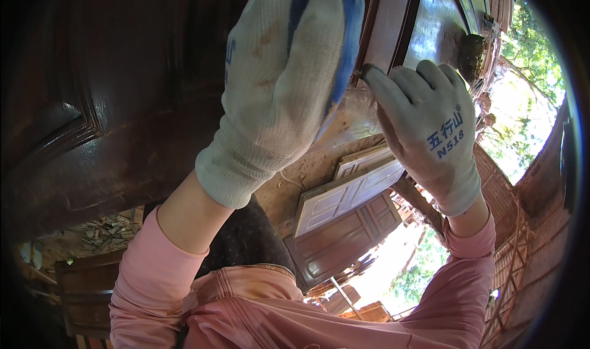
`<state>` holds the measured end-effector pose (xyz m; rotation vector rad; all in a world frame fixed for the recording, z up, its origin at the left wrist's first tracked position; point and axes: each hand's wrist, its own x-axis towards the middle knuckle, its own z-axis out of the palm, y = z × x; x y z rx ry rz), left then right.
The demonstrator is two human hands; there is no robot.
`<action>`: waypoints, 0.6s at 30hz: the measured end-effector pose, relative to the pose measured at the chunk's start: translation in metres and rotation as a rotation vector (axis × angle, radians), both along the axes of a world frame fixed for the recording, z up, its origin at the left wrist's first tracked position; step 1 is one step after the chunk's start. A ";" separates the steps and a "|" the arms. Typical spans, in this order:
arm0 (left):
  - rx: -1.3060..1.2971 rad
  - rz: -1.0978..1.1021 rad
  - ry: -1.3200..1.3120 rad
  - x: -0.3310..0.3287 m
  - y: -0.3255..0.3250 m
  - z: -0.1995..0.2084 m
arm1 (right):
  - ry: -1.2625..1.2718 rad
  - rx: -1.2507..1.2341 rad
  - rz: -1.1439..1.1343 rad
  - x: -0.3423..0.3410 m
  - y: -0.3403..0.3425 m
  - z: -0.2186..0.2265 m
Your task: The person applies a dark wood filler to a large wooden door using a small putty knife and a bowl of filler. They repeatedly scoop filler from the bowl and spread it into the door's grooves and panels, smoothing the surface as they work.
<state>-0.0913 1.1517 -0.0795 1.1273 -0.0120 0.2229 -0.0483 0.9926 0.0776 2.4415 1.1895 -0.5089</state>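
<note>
Head view: the gloved left hand (289, 66) is raised before a dark wooden panel (129, 84) filling the upper left; I cannot tell its grip. The right hand (430, 115) curls its fingers near 1 glossy panel (433, 20), its hold also unclear. Below, between the forearms, is 1 white panelled board (347, 192).

Brown floor (276, 196) with a scatter of small wood scraps (101, 233)

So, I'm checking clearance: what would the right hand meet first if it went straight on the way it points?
Probably the reddish-brown wooden panel, which lies beyond the right hand in the picture; depth is unclear, so they may already touch.
</note>
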 end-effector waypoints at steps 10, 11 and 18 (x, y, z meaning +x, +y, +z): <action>-0.113 -0.067 0.061 0.011 -0.003 0.009 | 0.176 0.017 -0.335 0.020 0.005 0.001; -0.122 -0.071 0.066 0.012 -0.003 0.008 | 0.223 -0.003 -0.391 0.023 0.006 0.002; -0.144 -0.083 0.086 0.014 -0.003 0.011 | 0.249 0.078 -0.356 0.032 0.001 -0.004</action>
